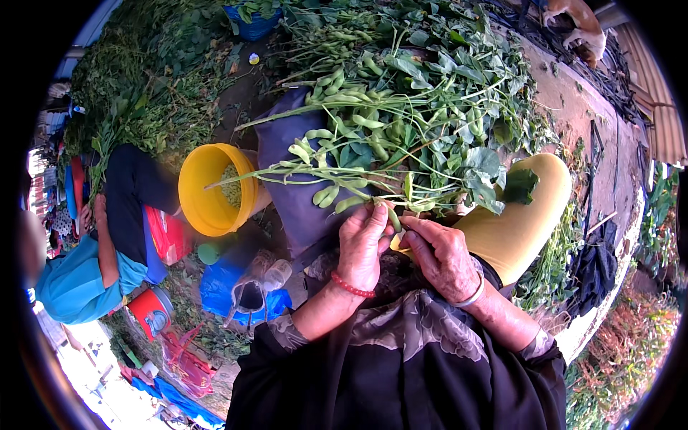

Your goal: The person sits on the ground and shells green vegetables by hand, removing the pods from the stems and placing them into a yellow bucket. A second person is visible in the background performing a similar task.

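Observation:
Cut soybean stalks [322, 171] with green pods and leaves lie across the lap, over a dark cloth [295, 207]. My left hand [361, 244], with a red bead bracelet, pinches a green soybean pod [394, 219] between thumb and fingers at the near side of the stalks. Close to its right, my right hand [438, 255], wearing a pale bangle, has its thumb and forefinger at the pod's lower end; whether it grips anything is hidden. Left of the cloth, a yellow bucket [191, 188] stands tilted towards the view, with shelled green beans [231, 185] inside.
Heaped bean plants [156, 59] cover the ground ahead. A person in a teal shirt [80, 279] sits at left. A blue plastic bag [217, 287], a red bucket [145, 317] and a red bag [185, 365] lie near left. A brown and white dog [583, 27] is at far right.

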`<state>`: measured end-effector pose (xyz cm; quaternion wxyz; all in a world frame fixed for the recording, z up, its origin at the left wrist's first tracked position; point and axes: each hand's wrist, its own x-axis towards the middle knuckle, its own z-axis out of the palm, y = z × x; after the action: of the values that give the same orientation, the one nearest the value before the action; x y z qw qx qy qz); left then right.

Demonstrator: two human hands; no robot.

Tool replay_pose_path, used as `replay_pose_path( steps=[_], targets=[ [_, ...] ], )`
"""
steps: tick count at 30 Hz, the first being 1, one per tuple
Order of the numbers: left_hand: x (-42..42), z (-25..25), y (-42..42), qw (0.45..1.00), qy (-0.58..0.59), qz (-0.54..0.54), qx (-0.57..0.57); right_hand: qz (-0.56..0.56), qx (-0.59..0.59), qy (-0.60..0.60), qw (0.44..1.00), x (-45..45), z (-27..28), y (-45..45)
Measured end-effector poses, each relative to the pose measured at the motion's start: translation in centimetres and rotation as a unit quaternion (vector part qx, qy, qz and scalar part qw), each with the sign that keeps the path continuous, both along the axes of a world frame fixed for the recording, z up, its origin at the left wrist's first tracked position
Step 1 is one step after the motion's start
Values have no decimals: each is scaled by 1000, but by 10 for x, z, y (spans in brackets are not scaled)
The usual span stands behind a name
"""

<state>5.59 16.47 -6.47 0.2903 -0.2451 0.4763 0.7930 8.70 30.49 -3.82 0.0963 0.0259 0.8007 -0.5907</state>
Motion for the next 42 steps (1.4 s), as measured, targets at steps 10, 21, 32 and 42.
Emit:
replay_pose_path(
  steps=[10, 21, 32, 42],
  targets=[
    [3, -6, 2, 999, 34, -11, -29, -37, -148, -148, 977, -1, -14, 3],
    [4, -11, 0, 998, 46, -12, -39, -25, -101, -124, 987, -2, -13, 1],
    [-9, -18, -21, 986, 38, -159, 35, 8, -189, -178, 966, -3, -30, 11],
    [-17, -25, -31, 976, 39, -190, 102, -35, -289, -284, 914, -7, -27, 18]
  ],
)
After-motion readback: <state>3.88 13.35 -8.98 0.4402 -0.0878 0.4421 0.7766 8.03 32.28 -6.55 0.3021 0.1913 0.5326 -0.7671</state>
